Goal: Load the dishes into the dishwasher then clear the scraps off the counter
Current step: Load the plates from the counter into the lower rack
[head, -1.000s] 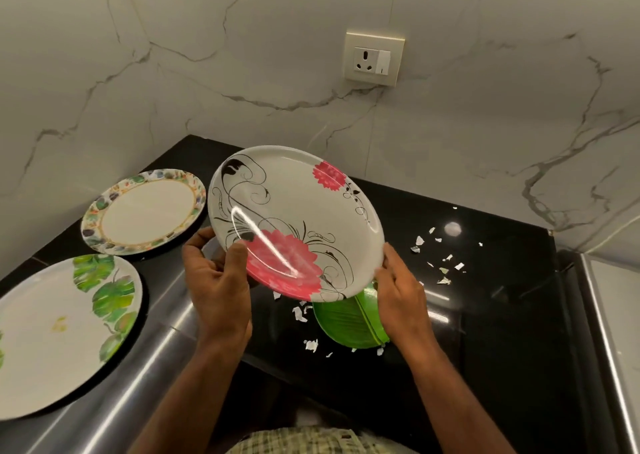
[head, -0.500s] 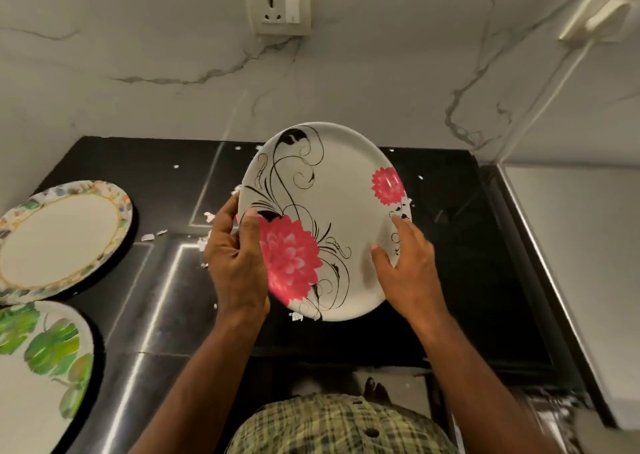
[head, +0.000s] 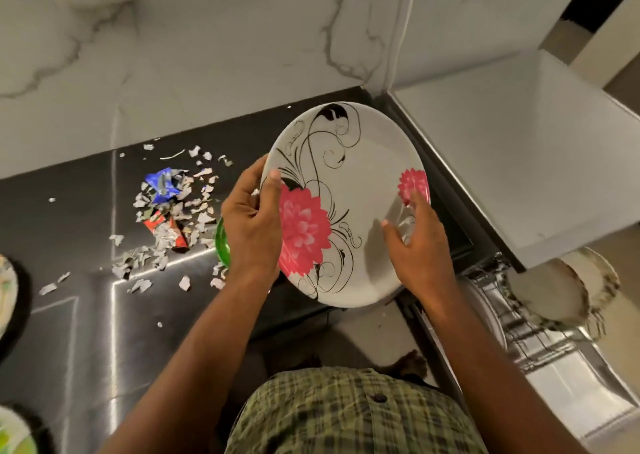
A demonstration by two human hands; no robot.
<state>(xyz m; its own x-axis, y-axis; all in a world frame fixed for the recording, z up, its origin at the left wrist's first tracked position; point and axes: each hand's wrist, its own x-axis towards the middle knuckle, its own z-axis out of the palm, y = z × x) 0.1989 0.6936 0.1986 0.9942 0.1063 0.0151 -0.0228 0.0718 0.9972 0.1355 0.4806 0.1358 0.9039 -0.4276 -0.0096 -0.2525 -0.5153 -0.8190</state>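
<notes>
Both hands, left hand (head: 254, 226) and right hand (head: 414, 245), grip the floral plate (head: 349, 190) by opposite rims, tilted toward the dishwasher rack (head: 530, 329) at four o'clock, ready for slotting

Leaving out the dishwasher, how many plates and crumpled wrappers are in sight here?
Plates: 4 (flowered plate, green plate, left-edge plate, corner plate)
Wrappers: 2 (blue wrapper, red wrapper)
Total: 6
</notes>
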